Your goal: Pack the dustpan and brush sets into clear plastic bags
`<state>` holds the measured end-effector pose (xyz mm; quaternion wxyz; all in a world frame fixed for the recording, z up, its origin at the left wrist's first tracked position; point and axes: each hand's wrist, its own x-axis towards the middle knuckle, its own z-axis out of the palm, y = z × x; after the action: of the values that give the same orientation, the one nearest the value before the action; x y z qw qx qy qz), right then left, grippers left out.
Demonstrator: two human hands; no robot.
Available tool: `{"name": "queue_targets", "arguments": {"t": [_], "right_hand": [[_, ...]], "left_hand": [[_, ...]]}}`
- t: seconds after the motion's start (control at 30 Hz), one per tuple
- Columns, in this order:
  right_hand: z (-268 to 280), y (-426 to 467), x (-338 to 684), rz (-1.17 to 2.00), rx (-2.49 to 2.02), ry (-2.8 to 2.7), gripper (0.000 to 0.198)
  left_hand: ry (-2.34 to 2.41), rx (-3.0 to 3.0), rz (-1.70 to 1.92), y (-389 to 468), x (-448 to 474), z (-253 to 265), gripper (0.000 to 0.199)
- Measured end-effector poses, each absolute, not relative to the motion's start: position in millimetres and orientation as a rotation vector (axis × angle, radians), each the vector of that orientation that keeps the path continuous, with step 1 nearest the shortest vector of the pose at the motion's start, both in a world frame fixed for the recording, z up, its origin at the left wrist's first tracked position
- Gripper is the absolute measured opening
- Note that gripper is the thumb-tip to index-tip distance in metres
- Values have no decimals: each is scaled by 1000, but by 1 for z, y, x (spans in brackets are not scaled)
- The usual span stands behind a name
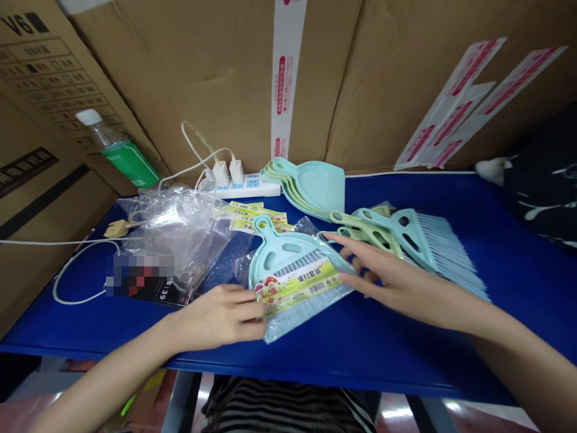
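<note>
Blue table (360,355); bags (180,225) near dustpan set (297,279)

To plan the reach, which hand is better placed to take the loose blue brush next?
Probably right: the right hand lies nearer the loose blue brush; the left hand is across the packaged set.

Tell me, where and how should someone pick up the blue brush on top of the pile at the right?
Probably by the narrow handle of the blue brush, coming from the left and above: it points left and ends in a loop, while the body widens and the bristles fan out to the right.
</note>
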<state>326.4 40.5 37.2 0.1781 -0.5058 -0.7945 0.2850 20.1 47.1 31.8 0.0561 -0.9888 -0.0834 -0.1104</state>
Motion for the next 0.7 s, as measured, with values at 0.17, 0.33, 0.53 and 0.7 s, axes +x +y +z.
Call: {"name": "queue_targets", "arguments": {"t": [0.17,0.33,0.53,0.7], "right_hand": [[52,37,348,546,-1523,-2136,45],[60,75,392,168,-1655,-2190,70],[39,100,402,397,-1763,-2432,80],[30,95,399,321,-1670,-2464,78]], "left_hand": [[-120,-2923,-454,35,29,26,19],[-85,-2881,-503,31,33,27,17],[-110,-2830,-520,31,34,32,14],[-158,-2795,-513,31,34,36,12]]}}
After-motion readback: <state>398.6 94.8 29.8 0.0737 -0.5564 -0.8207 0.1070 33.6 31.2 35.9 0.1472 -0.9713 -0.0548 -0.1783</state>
